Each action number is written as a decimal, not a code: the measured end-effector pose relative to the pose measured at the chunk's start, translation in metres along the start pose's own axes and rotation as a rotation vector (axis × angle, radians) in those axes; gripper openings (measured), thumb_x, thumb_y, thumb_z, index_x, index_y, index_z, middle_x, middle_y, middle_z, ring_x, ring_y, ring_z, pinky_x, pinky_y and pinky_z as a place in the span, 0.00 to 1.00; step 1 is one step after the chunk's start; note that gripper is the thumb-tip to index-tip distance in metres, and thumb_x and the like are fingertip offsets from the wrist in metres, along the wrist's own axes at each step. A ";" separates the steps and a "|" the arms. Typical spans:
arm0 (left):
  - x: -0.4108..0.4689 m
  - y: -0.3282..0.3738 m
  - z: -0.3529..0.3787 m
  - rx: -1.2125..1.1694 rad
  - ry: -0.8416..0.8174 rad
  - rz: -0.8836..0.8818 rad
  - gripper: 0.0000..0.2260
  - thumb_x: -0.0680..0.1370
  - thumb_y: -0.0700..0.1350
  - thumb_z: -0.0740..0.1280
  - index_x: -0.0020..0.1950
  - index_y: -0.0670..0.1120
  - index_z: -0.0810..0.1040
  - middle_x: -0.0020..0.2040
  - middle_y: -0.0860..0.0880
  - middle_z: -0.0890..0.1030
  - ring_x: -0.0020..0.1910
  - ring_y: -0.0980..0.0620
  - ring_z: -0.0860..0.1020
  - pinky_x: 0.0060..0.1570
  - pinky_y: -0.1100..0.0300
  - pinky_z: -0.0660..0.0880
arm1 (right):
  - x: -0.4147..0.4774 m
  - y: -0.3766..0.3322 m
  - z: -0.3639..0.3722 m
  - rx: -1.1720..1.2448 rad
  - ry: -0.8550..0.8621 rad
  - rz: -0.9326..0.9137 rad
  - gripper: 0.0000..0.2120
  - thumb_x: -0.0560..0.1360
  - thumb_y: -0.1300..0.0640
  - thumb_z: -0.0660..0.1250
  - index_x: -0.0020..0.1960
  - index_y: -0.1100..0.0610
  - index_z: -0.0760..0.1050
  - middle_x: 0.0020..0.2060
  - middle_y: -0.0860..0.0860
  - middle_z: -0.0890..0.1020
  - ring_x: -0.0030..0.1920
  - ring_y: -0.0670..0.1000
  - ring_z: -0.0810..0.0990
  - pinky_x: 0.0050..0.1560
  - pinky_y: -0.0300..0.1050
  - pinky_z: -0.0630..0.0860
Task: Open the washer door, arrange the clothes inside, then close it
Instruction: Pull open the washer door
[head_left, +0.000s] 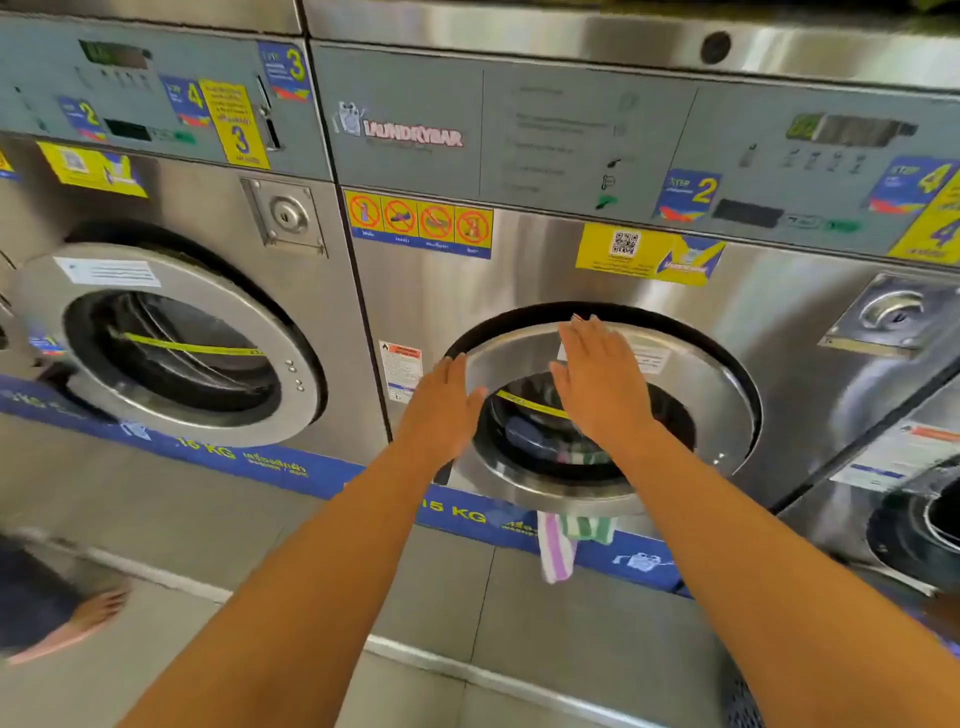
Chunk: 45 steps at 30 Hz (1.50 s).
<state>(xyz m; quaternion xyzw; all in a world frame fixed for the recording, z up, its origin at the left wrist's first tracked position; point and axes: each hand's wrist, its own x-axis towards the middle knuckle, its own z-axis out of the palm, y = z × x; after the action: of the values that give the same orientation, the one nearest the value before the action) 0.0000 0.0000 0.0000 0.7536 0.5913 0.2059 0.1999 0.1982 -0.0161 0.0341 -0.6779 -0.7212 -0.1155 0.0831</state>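
Observation:
A steel washer stands in front of me with its round door (696, 395) nearly against the front, a dark gap showing along its top and left edge. Dark and green clothes (540, 441) show through the door glass. A striped pink, white and green cloth (563, 545) hangs out below the door's bottom rim. My left hand (441, 410) lies flat on the door's left edge, fingers apart. My right hand (597, 384) rests flat on the upper part of the door and its glass, fingers straight. Neither hand holds anything.
Another washer with a shut round door (171, 343) stands to the left, and a third washer (914, 519) shows at the right edge. A person's bare foot (78, 618) is on the tiled floor (156, 519) at the lower left.

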 end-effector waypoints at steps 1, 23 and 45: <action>0.007 -0.003 0.002 -0.015 -0.012 -0.001 0.26 0.82 0.51 0.57 0.77 0.43 0.56 0.76 0.40 0.63 0.73 0.40 0.63 0.72 0.48 0.63 | 0.005 -0.002 0.004 -0.027 -0.003 0.007 0.26 0.82 0.49 0.52 0.76 0.60 0.59 0.75 0.58 0.63 0.76 0.59 0.58 0.74 0.55 0.58; 0.038 -0.044 0.052 -0.091 0.032 0.108 0.29 0.81 0.56 0.56 0.78 0.50 0.49 0.78 0.47 0.59 0.76 0.45 0.60 0.72 0.50 0.66 | 0.017 -0.027 0.032 -0.009 0.240 0.143 0.20 0.80 0.52 0.58 0.68 0.61 0.71 0.66 0.58 0.75 0.69 0.60 0.69 0.74 0.59 0.60; -0.105 0.000 0.046 -0.238 -0.161 0.244 0.22 0.83 0.55 0.50 0.78 0.57 0.54 0.71 0.49 0.72 0.66 0.48 0.75 0.60 0.56 0.73 | -0.120 -0.022 0.003 0.247 0.297 0.115 0.19 0.81 0.48 0.53 0.63 0.58 0.73 0.64 0.54 0.76 0.72 0.55 0.66 0.76 0.53 0.57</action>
<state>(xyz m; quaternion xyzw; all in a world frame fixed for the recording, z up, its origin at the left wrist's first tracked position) 0.0030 -0.1050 -0.0463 0.8049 0.4490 0.2362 0.3079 0.1842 -0.1316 -0.0029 -0.6782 -0.6698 -0.1199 0.2778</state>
